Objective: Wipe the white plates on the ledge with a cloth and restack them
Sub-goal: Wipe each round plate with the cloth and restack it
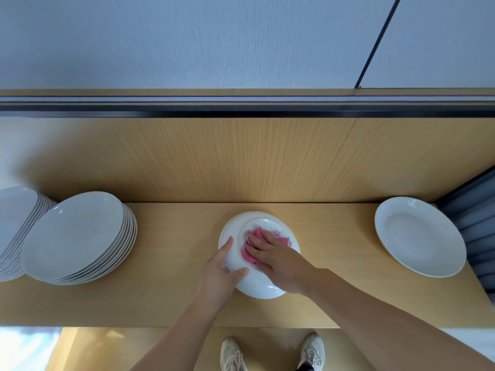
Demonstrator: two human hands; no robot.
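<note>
A white plate [261,286] lies upside down on the wooden ledge [174,263], in the middle. My left hand [222,266] grips its left rim, thumb on the underside and fingers around the edge. My right hand [276,257] presses a pink cloth [250,257] flat on the plate's base with straight fingers. A stack of several white plates [80,236] stands at the left. Another stack [16,226] sits further left, partly cut off. A single white plate [420,235] lies face up at the right.
A wood-panelled wall [241,159] rises right behind the ledge. A grey ribbed curtain or panel [476,226] borders the ledge's right end. Below the front edge I see my two shoes [270,354] on the floor.
</note>
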